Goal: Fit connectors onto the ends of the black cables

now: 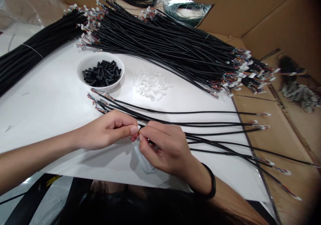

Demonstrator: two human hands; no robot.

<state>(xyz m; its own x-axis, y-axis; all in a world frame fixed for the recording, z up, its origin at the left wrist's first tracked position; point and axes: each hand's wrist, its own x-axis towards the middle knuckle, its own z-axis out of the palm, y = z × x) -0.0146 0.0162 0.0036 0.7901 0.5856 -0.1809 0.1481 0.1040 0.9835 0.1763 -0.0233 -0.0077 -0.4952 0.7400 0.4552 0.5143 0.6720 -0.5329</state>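
Fingers [133,129] of the left hand [106,130] and right hand [163,148] pinch tightly on the half-hidden connector end [137,130] of a black wire harness [205,124], which runs toward 3 o'clock past the nearer right hand.

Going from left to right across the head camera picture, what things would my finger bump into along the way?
Thick bundle of black cables → white bowl of short black tubes → pile of small white plastic pieces → colourful wire ends → brown cardboard
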